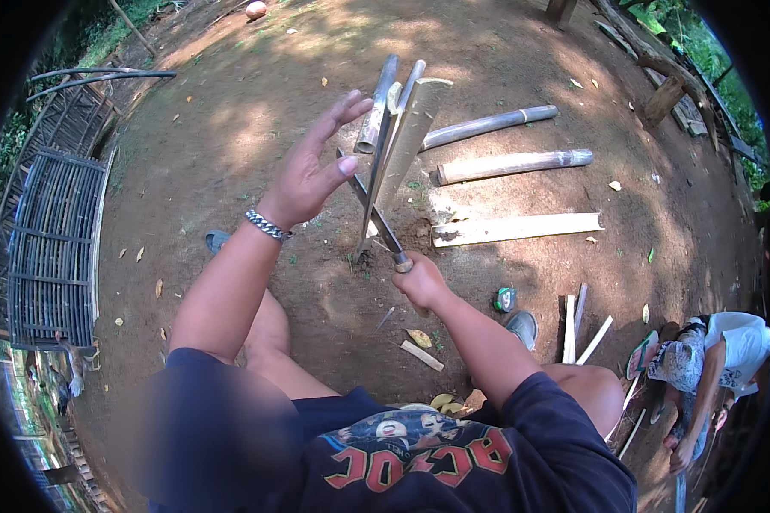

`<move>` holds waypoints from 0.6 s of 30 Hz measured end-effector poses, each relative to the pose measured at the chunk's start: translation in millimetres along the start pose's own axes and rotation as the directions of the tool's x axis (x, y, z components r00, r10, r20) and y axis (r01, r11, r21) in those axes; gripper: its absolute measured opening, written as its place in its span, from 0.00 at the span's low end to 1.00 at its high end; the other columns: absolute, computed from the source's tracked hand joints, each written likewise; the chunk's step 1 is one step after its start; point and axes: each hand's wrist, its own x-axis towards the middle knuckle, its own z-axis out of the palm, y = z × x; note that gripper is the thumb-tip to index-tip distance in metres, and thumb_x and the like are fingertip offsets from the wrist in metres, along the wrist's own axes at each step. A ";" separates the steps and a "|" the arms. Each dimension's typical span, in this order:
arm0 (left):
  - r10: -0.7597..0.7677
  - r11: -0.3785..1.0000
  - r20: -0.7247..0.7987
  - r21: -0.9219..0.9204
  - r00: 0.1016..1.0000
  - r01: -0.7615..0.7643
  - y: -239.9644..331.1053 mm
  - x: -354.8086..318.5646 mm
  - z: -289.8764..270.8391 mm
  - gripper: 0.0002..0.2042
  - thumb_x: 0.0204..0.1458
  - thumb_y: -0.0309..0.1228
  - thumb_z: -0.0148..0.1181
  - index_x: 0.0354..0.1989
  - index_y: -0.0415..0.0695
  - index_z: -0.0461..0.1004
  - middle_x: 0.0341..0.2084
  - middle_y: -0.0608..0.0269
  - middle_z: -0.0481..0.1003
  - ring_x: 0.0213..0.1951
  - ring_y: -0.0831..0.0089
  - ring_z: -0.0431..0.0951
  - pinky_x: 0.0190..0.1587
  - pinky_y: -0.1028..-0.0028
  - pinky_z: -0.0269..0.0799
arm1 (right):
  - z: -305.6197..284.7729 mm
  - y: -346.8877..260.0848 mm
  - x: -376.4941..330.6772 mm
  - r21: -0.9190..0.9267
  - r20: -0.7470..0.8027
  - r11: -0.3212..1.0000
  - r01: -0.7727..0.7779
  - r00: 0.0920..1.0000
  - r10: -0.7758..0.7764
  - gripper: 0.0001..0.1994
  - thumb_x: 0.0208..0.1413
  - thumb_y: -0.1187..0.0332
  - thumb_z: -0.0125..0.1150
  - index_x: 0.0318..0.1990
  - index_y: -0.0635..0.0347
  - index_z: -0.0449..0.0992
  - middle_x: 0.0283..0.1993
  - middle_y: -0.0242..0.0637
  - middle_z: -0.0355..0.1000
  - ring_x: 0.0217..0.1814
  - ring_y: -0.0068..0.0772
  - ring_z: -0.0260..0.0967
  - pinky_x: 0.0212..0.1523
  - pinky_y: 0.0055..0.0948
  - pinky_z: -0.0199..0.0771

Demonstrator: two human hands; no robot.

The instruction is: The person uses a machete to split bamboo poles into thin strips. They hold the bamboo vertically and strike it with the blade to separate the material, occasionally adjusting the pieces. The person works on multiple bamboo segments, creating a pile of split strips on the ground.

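Observation:
My right hand (421, 282) is closed around the handle of a large knife (383, 229), whose dark blade slants up and to the left. The blade crosses a narrow bamboo strip (375, 190) standing on the ground beside a wide split bamboo piece (409, 141). My left hand (310, 175) is raised left of the bamboo, fingers apart and holding nothing. Its thumb is close to the blade's far end; whether they touch I cannot tell. A metal chain bracelet (268, 225) circles my left wrist.
Bamboo poles (518, 167) and a split half (522, 228) lie at the right. Near my right shoe (522, 329) are a green tape measure (505, 298) and several bamboo strips (570, 329). Another person (710, 359) sits at the far right. A slatted bamboo bench (56, 248) stands left.

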 end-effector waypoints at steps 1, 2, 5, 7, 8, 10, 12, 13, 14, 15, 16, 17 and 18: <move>0.069 0.997 -0.047 -0.017 0.997 -0.069 7.7 0.1 1.5 0.38 0.58 0.47 0.65 0.72 0.40 0.59 0.68 0.47 0.65 0.68 0.57 0.67 0.72 0.57 0.57 | 3.9 -2.8 3.3 0.001 -0.011 0.999 0.051 0.999 -0.051 0.22 0.48 0.63 0.66 0.51 0.59 0.76 0.44 0.55 0.78 0.48 0.57 0.76 0.52 0.45 0.75; 0.172 0.985 -0.111 -0.012 0.979 -0.174 12.7 2.5 6.9 0.37 0.60 0.49 0.63 0.71 0.39 0.59 0.67 0.44 0.66 0.68 0.56 0.67 0.70 0.58 0.60 | 7.5 -5.3 6.2 -0.018 -0.021 0.997 0.070 0.997 -0.070 0.22 0.48 0.63 0.66 0.51 0.60 0.76 0.44 0.55 0.78 0.48 0.57 0.76 0.52 0.45 0.75; -0.078 0.997 -0.301 -0.043 0.950 0.069 17.4 8.7 28.5 0.35 0.64 0.50 0.57 0.71 0.37 0.59 0.63 0.40 0.69 0.66 0.54 0.69 0.68 0.61 0.64 | 22.2 -10.1 12.2 -0.033 -0.054 0.992 0.119 0.991 -0.121 0.21 0.48 0.63 0.67 0.50 0.60 0.75 0.43 0.55 0.78 0.47 0.57 0.76 0.51 0.45 0.75; -0.054 0.996 -0.419 0.043 0.906 0.080 13.7 17.7 34.4 0.28 0.67 0.48 0.52 0.66 0.39 0.66 0.52 0.46 0.78 0.57 0.58 0.78 0.57 0.64 0.72 | 34.7 -12.3 18.3 0.025 -0.096 0.990 0.142 0.986 -0.139 0.21 0.49 0.63 0.67 0.50 0.60 0.75 0.43 0.54 0.78 0.47 0.58 0.76 0.50 0.45 0.75; -0.083 0.990 -0.437 0.070 0.895 0.126 12.4 19.8 37.1 0.26 0.68 0.48 0.52 0.65 0.39 0.68 0.49 0.47 0.79 0.54 0.59 0.80 0.54 0.64 0.73 | 43.3 -12.7 20.1 0.081 -0.119 0.987 0.139 0.985 -0.129 0.21 0.49 0.63 0.67 0.50 0.60 0.75 0.43 0.55 0.78 0.46 0.58 0.76 0.50 0.45 0.75; -0.049 0.988 -0.496 0.104 0.867 0.116 9.3 25.1 36.5 0.21 0.70 0.44 0.49 0.61 0.42 0.72 0.41 0.48 0.82 0.45 0.60 0.84 0.46 0.63 0.75 | 55.0 -11.7 26.0 0.134 -0.167 0.980 0.145 0.978 -0.122 0.20 0.49 0.63 0.67 0.49 0.60 0.75 0.42 0.55 0.78 0.46 0.58 0.76 0.50 0.45 0.75; -0.065 0.980 -0.462 0.137 0.884 0.143 8.0 28.0 31.9 0.21 0.70 0.44 0.48 0.61 0.41 0.72 0.42 0.47 0.81 0.45 0.60 0.83 0.46 0.64 0.75 | 60.9 -9.8 31.3 0.139 -0.202 0.974 0.178 0.968 -0.148 0.19 0.49 0.64 0.67 0.49 0.60 0.75 0.42 0.55 0.78 0.46 0.59 0.76 0.50 0.45 0.75; -0.041 0.978 -0.459 0.165 0.887 0.130 8.1 27.7 29.1 0.21 0.70 0.43 0.48 0.62 0.41 0.72 0.42 0.47 0.81 0.45 0.60 0.83 0.47 0.64 0.75 | 61.9 -8.8 33.3 0.123 -0.206 0.977 0.173 0.968 -0.145 0.20 0.49 0.64 0.67 0.49 0.61 0.74 0.42 0.54 0.78 0.46 0.57 0.76 0.49 0.44 0.75; -0.027 0.982 -0.429 0.159 0.903 0.105 7.6 28.0 27.5 0.21 0.70 0.43 0.47 0.61 0.41 0.72 0.42 0.47 0.81 0.44 0.60 0.83 0.46 0.64 0.75 | 61.4 -7.4 34.1 0.114 -0.183 0.978 0.173 0.971 -0.151 0.20 0.50 0.65 0.67 0.50 0.62 0.74 0.42 0.53 0.77 0.45 0.55 0.76 0.49 0.43 0.75; 0.014 0.986 -0.418 0.156 0.908 0.056 7.5 26.8 26.0 0.21 0.70 0.43 0.47 0.61 0.40 0.72 0.42 0.47 0.81 0.44 0.60 0.83 0.46 0.64 0.75 | 60.0 -6.4 34.4 0.084 -0.184 0.990 0.113 0.978 -0.096 0.20 0.50 0.65 0.66 0.50 0.63 0.73 0.41 0.52 0.77 0.44 0.53 0.76 0.48 0.42 0.75; 0.047 0.986 -0.394 0.164 0.918 0.019 7.3 25.2 25.0 0.21 0.70 0.43 0.47 0.61 0.40 0.72 0.42 0.47 0.82 0.43 0.60 0.83 0.46 0.64 0.75 | 58.4 -5.9 34.0 0.096 -0.169 0.981 0.170 0.974 -0.152 0.20 0.50 0.65 0.67 0.50 0.62 0.74 0.42 0.53 0.77 0.46 0.55 0.76 0.49 0.43 0.75; 0.034 0.987 -0.425 0.157 0.905 0.037 7.3 23.7 24.4 0.22 0.70 0.43 0.48 0.61 0.40 0.72 0.41 0.47 0.82 0.44 0.60 0.83 0.46 0.64 0.75 | 56.0 -5.6 32.8 0.090 -0.173 0.982 0.166 0.974 -0.149 0.20 0.49 0.65 0.67 0.50 0.62 0.74 0.43 0.54 0.78 0.48 0.57 0.76 0.50 0.44 0.75; 0.007 0.984 -0.440 0.162 0.898 0.071 7.8 21.6 24.0 0.22 0.70 0.44 0.48 0.61 0.40 0.72 0.41 0.47 0.82 0.44 0.60 0.83 0.45 0.64 0.75 | 54.4 -6.3 30.9 0.080 -0.147 0.986 0.145 0.980 -0.132 0.20 0.49 0.65 0.67 0.50 0.61 0.75 0.44 0.56 0.78 0.49 0.59 0.76 0.51 0.45 0.75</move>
